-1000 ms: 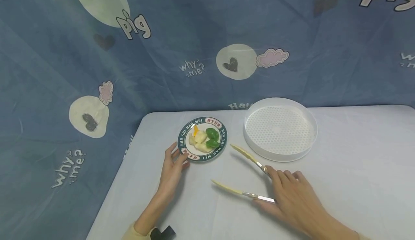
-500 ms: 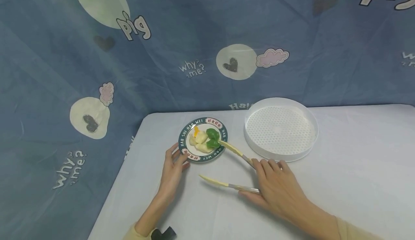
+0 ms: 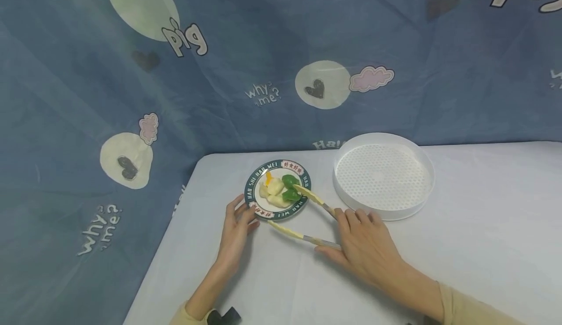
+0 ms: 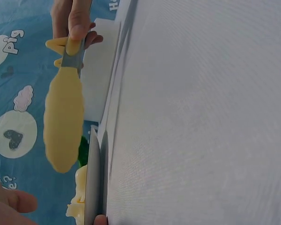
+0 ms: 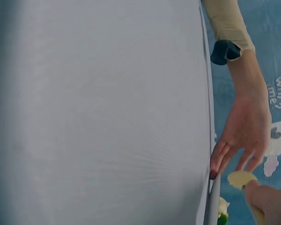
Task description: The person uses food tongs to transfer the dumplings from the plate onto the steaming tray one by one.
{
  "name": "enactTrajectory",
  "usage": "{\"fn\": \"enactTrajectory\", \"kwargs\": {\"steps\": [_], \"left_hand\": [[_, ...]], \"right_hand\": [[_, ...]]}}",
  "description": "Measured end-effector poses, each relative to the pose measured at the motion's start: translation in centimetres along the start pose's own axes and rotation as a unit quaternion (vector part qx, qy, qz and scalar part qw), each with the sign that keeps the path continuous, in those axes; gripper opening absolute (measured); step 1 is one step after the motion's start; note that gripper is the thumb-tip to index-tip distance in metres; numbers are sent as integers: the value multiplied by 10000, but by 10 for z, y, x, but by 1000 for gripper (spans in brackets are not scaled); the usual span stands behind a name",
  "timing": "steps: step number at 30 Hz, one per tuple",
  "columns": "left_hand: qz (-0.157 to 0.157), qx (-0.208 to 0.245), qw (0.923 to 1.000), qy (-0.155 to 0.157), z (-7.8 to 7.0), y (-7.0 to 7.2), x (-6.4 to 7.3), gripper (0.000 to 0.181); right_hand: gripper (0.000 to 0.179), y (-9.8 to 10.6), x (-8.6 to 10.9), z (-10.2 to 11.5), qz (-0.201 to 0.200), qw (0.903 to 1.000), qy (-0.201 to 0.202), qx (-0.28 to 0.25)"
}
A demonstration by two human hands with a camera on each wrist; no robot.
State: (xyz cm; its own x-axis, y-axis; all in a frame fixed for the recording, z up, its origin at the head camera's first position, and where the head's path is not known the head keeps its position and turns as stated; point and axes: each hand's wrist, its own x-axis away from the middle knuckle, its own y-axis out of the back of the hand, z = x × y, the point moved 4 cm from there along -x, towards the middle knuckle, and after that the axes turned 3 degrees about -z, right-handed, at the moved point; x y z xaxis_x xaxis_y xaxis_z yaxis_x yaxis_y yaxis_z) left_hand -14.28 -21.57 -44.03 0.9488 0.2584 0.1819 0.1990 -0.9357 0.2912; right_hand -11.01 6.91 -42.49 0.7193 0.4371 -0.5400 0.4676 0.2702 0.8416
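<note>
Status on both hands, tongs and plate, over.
Left hand touching plate rim. Right hand gripping tongs, arms spread. One tip overlaps green pieces in head view, contact unclear. White tray alongside, not blocking.

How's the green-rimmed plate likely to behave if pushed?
Probably slides rather than tips: the plate sits low and wide on the table. Likely stiff, given its even, round rim. The loose dumpling-like pieces on it may shift under a jerky push, since it looks shallow.
</note>
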Motion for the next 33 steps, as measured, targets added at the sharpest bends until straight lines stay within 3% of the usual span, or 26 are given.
{"fn": "enactTrajectory", "kwargs": {"steps": [14, 33], "left_hand": [[-12, -37, 10000, 11, 0, -1, 0, 68], [-50, -33, 10000, 45, -1, -3, 0, 67]], "right_hand": [[62, 0, -16, -6, 628, 9977, -196, 138], [55, -8, -20, -8, 587, 9974, -340, 234]]}}
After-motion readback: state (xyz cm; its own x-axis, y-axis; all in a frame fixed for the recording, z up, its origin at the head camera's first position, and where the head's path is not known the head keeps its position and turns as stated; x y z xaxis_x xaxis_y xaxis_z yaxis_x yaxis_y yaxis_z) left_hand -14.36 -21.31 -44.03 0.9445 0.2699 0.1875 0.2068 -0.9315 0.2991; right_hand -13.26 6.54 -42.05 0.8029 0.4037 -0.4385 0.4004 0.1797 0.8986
